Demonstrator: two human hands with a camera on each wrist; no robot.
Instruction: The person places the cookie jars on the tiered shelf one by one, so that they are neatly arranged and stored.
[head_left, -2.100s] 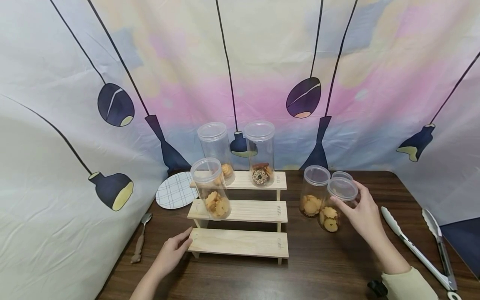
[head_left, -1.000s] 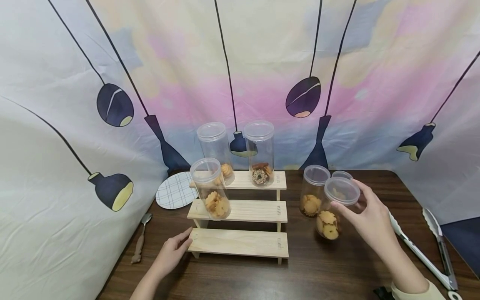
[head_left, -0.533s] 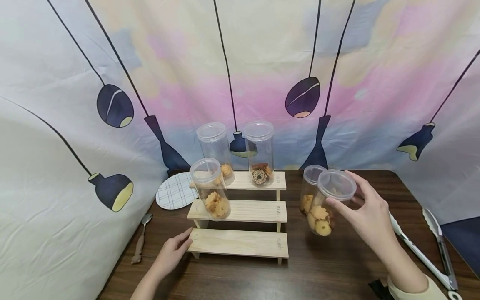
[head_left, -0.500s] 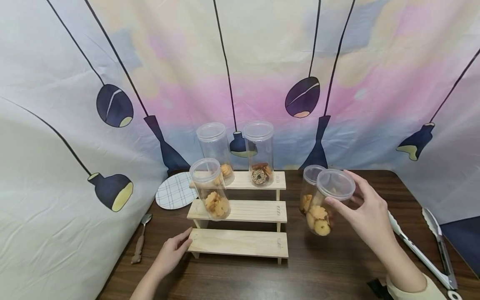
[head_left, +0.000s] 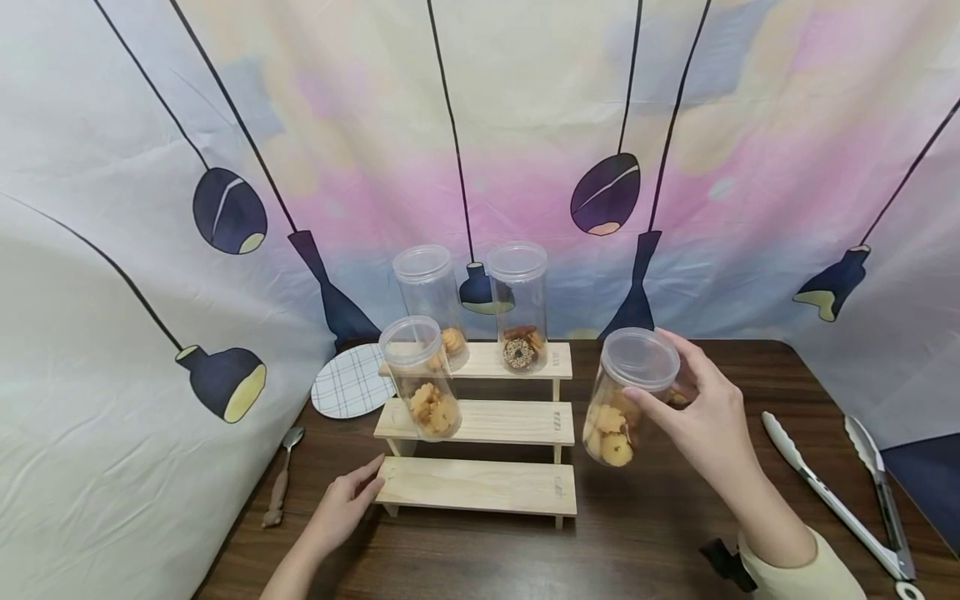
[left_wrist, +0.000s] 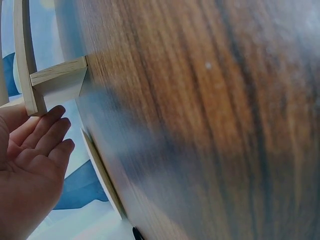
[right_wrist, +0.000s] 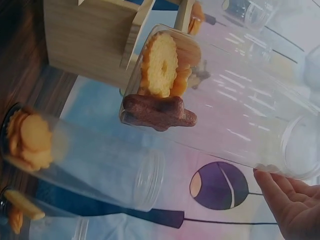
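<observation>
My right hand [head_left: 708, 408] grips a clear lidded jar [head_left: 618, 392] near its lid and holds it above the table, right of the three-step wooden stand [head_left: 480, 485]. Flower-shaped biscuits [right_wrist: 161, 67] and a dark brown biscuit [right_wrist: 155, 111] lie at the bottom of this jar. My left hand [head_left: 341, 504] pinches the left end of the stand's lowest step, with the thumb and fingers [left_wrist: 60, 127] on either side of the board. A jar of biscuits [head_left: 422, 379] stands on the middle step. The top step carries two more jars, one of them with a seeded ring biscuit [head_left: 519, 354].
Two other biscuit jars, one a nearer jar [right_wrist: 100, 160], stand on the table, mostly hidden behind my right hand in the head view. Tongs [head_left: 832, 500] lie at the right. A spoon [head_left: 281, 479] and a checked round mat [head_left: 352, 382] are at the left.
My right hand has lifted the jar off the table and carried it left towards the stand, past the other jars. My left hand has stayed at the lowest step.
</observation>
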